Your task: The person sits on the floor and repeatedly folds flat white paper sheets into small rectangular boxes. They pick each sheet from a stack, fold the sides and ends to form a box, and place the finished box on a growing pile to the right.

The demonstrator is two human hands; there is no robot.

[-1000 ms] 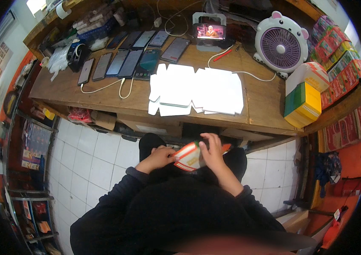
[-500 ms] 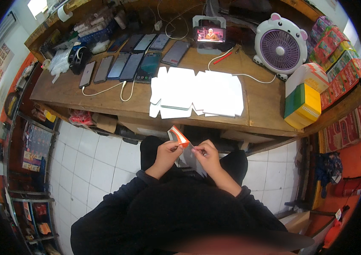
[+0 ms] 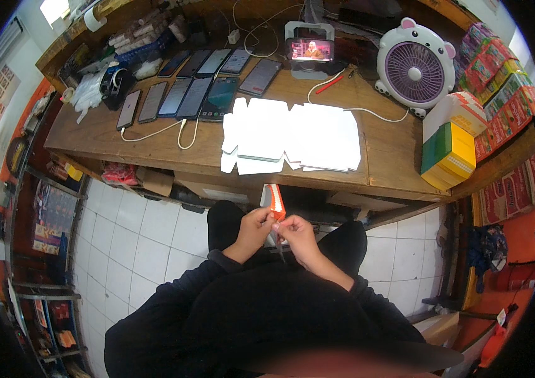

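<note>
A small orange-and-white folded cardboard carton, grey-white on its inner side, is held upright above my lap, below the table's front edge. My left hand pinches its lower left side. My right hand has its thumb and fingers closed on the carton's lower corner, close against the left fingertips. The carton's lower part is mostly hidden behind my hands. Just beyond, flat white die-cut box blanks lie stacked on the wooden table, plain side up.
Several phones with white charging cables lie at the left of the table. A phone on a stand plays a video at the back. A bear-shaped fan, folded yellow-green boxes and colourful packets stand on the right.
The carton has turned from leaning left to nearly upright. My right hand has moved left and slightly down, so both hands' fingertips now meet at its lower end.
</note>
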